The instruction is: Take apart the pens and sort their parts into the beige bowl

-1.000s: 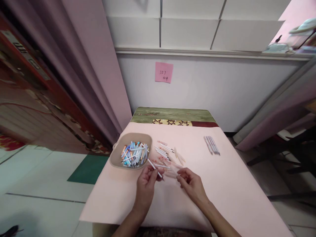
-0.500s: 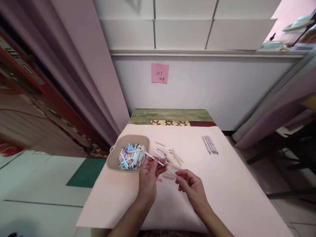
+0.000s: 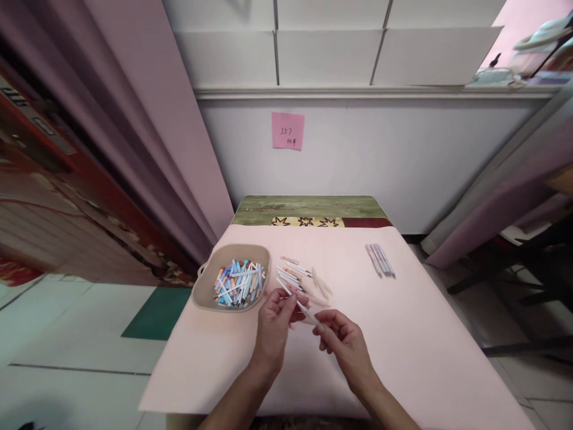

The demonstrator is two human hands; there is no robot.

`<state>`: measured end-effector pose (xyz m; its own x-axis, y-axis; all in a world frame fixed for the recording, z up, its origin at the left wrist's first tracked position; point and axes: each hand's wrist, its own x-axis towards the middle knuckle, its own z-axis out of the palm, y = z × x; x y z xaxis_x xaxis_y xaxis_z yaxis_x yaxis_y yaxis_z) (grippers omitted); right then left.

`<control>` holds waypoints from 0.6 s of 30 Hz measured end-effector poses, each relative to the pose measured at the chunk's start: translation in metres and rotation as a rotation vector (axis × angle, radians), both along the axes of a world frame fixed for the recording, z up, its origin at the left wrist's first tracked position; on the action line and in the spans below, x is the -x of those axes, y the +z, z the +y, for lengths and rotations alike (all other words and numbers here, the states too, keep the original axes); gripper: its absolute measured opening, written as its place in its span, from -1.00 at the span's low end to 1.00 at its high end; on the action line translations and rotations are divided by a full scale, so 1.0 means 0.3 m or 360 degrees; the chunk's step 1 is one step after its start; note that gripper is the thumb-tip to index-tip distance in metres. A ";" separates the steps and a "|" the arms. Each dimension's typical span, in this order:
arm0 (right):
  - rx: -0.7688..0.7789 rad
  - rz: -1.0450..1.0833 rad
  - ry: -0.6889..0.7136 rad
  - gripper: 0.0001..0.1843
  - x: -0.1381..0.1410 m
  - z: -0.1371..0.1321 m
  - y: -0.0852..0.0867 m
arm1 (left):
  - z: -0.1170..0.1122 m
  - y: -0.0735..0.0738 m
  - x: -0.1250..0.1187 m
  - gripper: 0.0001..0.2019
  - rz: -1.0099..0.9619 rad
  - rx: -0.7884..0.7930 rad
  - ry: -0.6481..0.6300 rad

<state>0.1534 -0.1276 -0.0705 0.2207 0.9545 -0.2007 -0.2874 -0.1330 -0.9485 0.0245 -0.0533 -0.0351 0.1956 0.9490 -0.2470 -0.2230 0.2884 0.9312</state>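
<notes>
Centrally, white stick [image 3: 283,286]: one, above the worktop [image 3: 430,346], its lower end at one translucent sleeve [image 3: 308,312].
Left hand [image 3: 271,325]: fingers grasping the white stick.
Right hand [image 3: 347,343]: fingers grasping the translucent sleeve.
Loose sticks [image 3: 299,268]: several, overlapping, beyond the hands.
Beige basket [image 3: 206,286]: one, left, its coloured pieces [image 3: 245,274] too jumbled to count.
Pens [image 3: 380,260]: at least four, right, side by side.
</notes>
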 end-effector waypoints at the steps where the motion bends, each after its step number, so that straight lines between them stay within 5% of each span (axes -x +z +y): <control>1: 0.0006 0.0027 0.0011 -0.59 0.001 0.001 -0.004 | -0.006 0.000 0.000 -0.73 0.0001 -0.0006 -0.0048; 11: 0.0100 0.0189 0.0135 -0.62 0.064 0.006 -0.070 | -0.051 -0.085 0.048 -0.68 -0.0023 0.0053 -0.0159; 18: 0.0095 -0.0952 -0.0044 -0.67 -0.089 0.097 -0.143 | -0.084 -0.207 0.117 -0.75 -0.0308 0.0239 -0.0132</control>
<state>0.1802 -0.0986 -0.1134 0.3364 0.9377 -0.0872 0.2896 -0.1911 -0.9379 -0.0104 -0.0785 -0.0972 0.3286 0.8834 -0.3342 -0.3627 0.4447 0.8190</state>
